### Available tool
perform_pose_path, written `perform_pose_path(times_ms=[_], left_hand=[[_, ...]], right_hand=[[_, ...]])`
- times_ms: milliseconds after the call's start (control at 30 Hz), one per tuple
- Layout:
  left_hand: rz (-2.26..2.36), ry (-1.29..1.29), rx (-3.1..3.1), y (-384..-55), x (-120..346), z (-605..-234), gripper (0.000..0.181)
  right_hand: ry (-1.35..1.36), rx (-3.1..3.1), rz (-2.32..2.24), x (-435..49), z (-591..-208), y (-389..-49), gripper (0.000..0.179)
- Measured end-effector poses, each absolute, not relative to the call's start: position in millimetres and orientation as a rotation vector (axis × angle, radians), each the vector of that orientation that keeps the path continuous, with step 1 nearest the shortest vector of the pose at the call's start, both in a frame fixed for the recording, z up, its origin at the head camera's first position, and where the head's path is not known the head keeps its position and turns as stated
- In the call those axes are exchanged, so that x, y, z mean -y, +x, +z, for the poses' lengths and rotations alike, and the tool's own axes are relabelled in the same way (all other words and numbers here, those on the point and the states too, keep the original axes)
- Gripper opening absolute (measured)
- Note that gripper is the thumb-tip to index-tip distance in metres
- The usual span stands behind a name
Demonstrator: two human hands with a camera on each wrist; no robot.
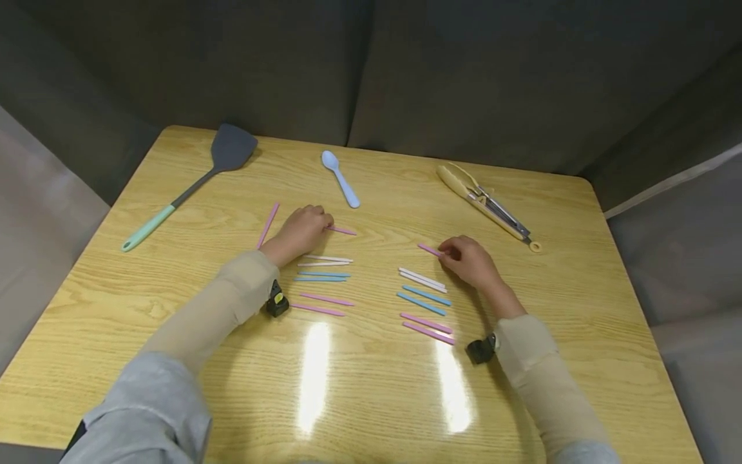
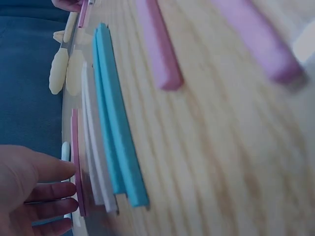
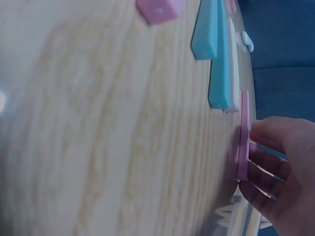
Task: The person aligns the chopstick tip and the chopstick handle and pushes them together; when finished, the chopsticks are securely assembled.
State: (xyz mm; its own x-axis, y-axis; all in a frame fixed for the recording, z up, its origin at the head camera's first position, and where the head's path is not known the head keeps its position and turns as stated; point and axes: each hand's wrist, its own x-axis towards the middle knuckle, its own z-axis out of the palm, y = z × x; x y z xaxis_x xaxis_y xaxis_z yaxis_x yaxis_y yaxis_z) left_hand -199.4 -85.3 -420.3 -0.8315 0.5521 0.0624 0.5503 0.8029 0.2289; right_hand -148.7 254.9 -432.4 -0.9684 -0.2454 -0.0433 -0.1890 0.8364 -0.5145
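My left hand (image 1: 304, 229) pinches a thin pink stick (image 1: 343, 230) between thumb and fingers, low over the table. A second pink stick (image 1: 267, 224) lies slanted beside that wrist. Nearer the front, white sticks (image 1: 327, 263), blue sticks (image 1: 322, 278) and pink sticks (image 1: 326, 299) lie in pairs. On the right, my right hand (image 1: 471, 261) holds another pink stick (image 3: 243, 142) at the tabletop, with its fingertips at one end. In front of it lie matching pairs of white sticks (image 1: 422, 280), blue sticks (image 1: 426, 296) and pink sticks (image 1: 426, 323).
A dark spatula (image 1: 232, 148) with a green handle lies at the back left. Behind the sticks is a light blue spoon (image 1: 341, 179). Yellow-tipped tongs (image 1: 484, 203) lie at the back right. Dark curtains (image 1: 359, 71) hang behind the wooden table (image 1: 371, 399).
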Motion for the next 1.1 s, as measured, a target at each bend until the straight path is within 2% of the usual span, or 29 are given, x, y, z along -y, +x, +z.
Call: perform_pose_path(times_ms=[533, 833, 1100], left_hand=[[0.171, 0.948, -2.994, -206.4, 78.1, -418.6, 0.012], [0.531, 0.88, -2.939, -195.2, 78.1, -402.9, 0.011], [0.867, 0.914, -2.847, -168.9, 68.5, -380.0, 0.016]], right_hand=[[-0.414, -3.005, -0.595, -247.9, -432.3, -147.6, 0.012], [-0.341, -2.924, -0.752, -239.9, -416.3, -140.8, 0.015], [-0.447, -2.957, -0.885, -227.1, -397.7, -132.2, 0.012]])
